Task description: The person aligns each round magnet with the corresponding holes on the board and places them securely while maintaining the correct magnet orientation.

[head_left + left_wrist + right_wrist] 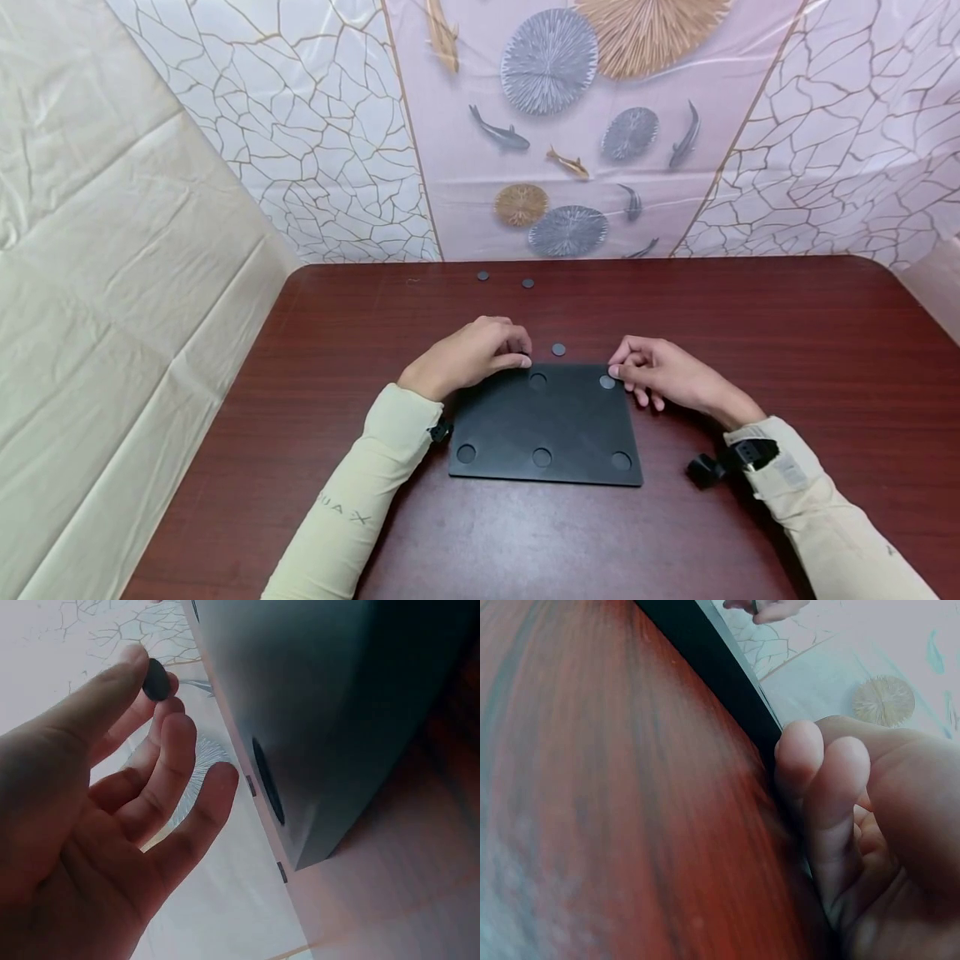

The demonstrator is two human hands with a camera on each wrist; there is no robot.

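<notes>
A black rectangular board (pixel 570 425) with round recesses lies on the table. Above its far edge, my left hand (pixel 480 354) pinches a small dark disc (pixel 156 680) between thumb and fingertips; the other fingers are loosely curled. My right hand (pixel 663 371) is at the board's far right corner, fingers curled. Its thumb and forefinger meet at the edge of a grey disc (pixel 607 382) over the corner recess. In the right wrist view, curled fingers (pixel 838 776) lie beside the board's side (pixel 720 675), and the fingertip contact is hidden. The far left recess is hidden.
One loose disc (pixel 558 350) lies just beyond the board. Two more discs, a left one (pixel 483 276) and a right one (pixel 528 283), lie near the back edge of the brown table (pixel 360 333). A patterned cloth (pixel 337 125) hangs behind.
</notes>
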